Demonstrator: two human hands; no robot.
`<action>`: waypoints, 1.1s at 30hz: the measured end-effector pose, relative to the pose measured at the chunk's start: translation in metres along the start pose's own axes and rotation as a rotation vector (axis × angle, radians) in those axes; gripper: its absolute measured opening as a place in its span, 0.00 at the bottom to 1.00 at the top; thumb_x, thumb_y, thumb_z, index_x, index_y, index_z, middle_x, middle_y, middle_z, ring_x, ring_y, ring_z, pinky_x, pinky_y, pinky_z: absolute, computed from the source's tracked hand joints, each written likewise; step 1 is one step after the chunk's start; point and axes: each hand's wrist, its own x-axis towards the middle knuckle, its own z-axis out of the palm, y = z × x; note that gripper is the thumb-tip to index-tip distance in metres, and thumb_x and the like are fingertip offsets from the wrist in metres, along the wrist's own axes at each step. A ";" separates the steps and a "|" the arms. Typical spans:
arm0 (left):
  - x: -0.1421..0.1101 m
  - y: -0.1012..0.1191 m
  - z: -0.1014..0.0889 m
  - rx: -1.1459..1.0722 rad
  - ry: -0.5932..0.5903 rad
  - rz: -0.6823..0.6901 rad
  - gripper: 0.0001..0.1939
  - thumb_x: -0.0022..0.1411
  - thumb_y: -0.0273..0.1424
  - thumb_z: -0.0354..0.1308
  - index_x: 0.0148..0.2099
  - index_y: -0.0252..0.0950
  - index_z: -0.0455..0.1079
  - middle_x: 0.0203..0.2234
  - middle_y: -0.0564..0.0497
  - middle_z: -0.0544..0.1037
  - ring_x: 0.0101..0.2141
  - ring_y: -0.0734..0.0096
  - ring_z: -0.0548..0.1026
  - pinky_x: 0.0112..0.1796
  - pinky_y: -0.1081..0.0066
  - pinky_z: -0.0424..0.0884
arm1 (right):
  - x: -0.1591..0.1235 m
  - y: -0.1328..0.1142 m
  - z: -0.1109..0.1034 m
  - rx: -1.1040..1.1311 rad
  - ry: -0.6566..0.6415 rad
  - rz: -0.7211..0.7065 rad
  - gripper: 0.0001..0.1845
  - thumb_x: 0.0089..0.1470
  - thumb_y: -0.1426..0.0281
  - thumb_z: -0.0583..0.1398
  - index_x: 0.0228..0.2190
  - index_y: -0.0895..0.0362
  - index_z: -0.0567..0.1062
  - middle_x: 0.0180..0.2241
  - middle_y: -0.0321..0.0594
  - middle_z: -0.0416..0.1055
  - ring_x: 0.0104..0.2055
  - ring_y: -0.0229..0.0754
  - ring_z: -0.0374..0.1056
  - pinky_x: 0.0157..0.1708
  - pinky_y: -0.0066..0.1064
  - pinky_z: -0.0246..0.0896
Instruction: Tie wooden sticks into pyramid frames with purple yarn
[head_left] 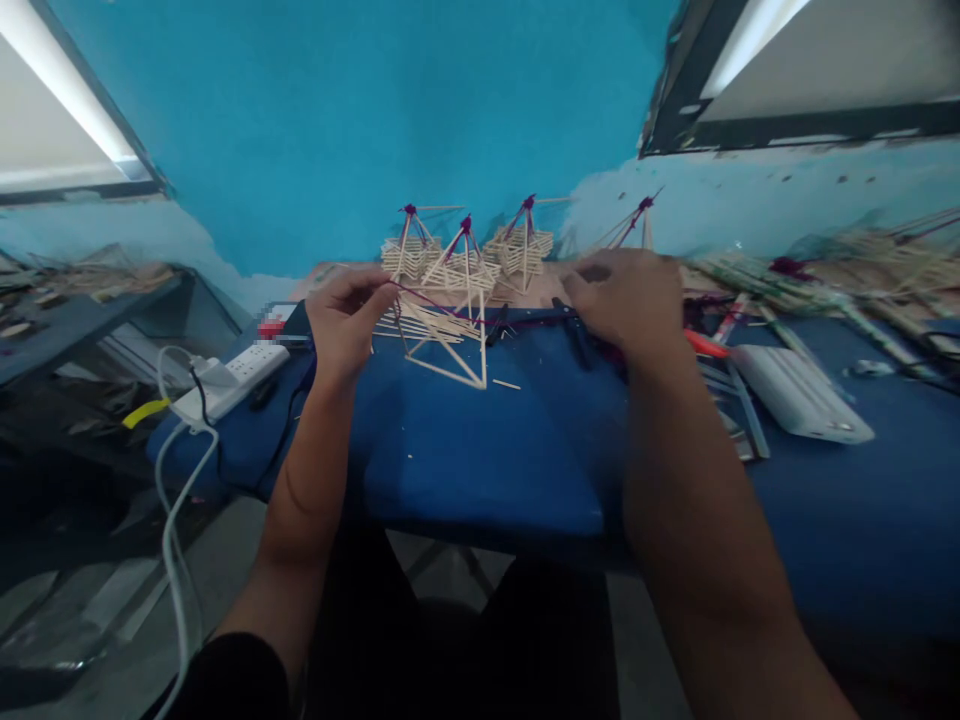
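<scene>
Left hand: pinched on purple thread | Right hand: curled near thread, grip: I cannot tell | Stick frame: between hands, above tabletop | Technique: I advise light, even tension; avoid flexing the sticks.

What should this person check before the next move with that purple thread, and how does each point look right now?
1. Left hand pinches the thread: ok.
2. Thread reaches the right hand: ok.
3. Right fingers grip it firmly: cannot tell, blurred.
4. Stick frame held steady: cannot tell; it is below the thread, near the left hand.
5. Space beside the right hand free: not ok; a dark tool lies close by.
6. Power strip away from the thread: ok, off to the left.
</scene>
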 end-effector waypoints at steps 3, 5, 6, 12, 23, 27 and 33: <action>-0.006 0.006 0.005 -0.138 -0.179 -0.098 0.17 0.48 0.44 0.86 0.33 0.41 0.86 0.24 0.54 0.81 0.24 0.77 0.74 0.26 0.75 0.72 | 0.000 -0.006 0.017 0.402 -0.114 -0.082 0.12 0.63 0.63 0.65 0.35 0.56 0.88 0.40 0.47 0.86 0.47 0.53 0.82 0.52 0.43 0.72; -0.009 0.009 0.007 -0.208 -0.274 -0.132 0.19 0.47 0.48 0.87 0.32 0.42 0.87 0.23 0.53 0.81 0.21 0.77 0.72 0.23 0.74 0.69 | -0.004 -0.015 0.026 0.708 -0.296 -0.079 0.15 0.63 0.56 0.67 0.33 0.55 0.87 0.39 0.46 0.86 0.45 0.50 0.82 0.50 0.40 0.74; -0.010 0.011 0.009 -0.237 -0.314 -0.138 0.20 0.47 0.50 0.87 0.31 0.42 0.87 0.23 0.53 0.81 0.20 0.78 0.71 0.22 0.74 0.69 | -0.007 -0.020 0.028 0.844 -0.412 -0.073 0.19 0.62 0.52 0.68 0.33 0.54 0.87 0.39 0.46 0.86 0.44 0.49 0.82 0.50 0.39 0.75; -0.013 0.017 0.012 -0.282 -0.429 -0.073 0.20 0.48 0.52 0.86 0.30 0.44 0.87 0.23 0.50 0.80 0.23 0.73 0.75 0.26 0.70 0.73 | -0.036 -0.048 0.034 1.276 -1.065 -0.169 0.41 0.62 0.30 0.65 0.34 0.59 0.84 0.40 0.53 0.85 0.44 0.50 0.83 0.50 0.38 0.78; -0.017 0.018 0.008 -0.255 -0.578 0.034 0.21 0.54 0.56 0.82 0.30 0.46 0.87 0.24 0.48 0.81 0.24 0.69 0.77 0.26 0.65 0.74 | -0.055 -0.062 0.032 1.323 -1.324 -0.244 0.57 0.64 0.21 0.45 0.28 0.60 0.82 0.28 0.57 0.80 0.34 0.55 0.81 0.41 0.43 0.79; -0.017 0.022 0.008 -0.248 -0.656 0.080 0.17 0.59 0.52 0.81 0.33 0.45 0.89 0.25 0.47 0.84 0.25 0.69 0.79 0.26 0.68 0.73 | -0.047 -0.061 0.038 1.258 -1.117 -0.178 0.40 0.61 0.34 0.66 0.25 0.60 0.84 0.26 0.50 0.80 0.29 0.45 0.75 0.35 0.35 0.75; -0.021 0.032 0.015 -0.218 -0.795 0.239 0.08 0.63 0.39 0.82 0.44 0.47 0.91 0.31 0.49 0.89 0.27 0.74 0.81 0.27 0.73 0.73 | -0.036 -0.059 0.038 1.348 -0.630 -0.013 0.18 0.48 0.57 0.80 0.29 0.57 0.86 0.28 0.41 0.80 0.30 0.37 0.73 0.33 0.28 0.70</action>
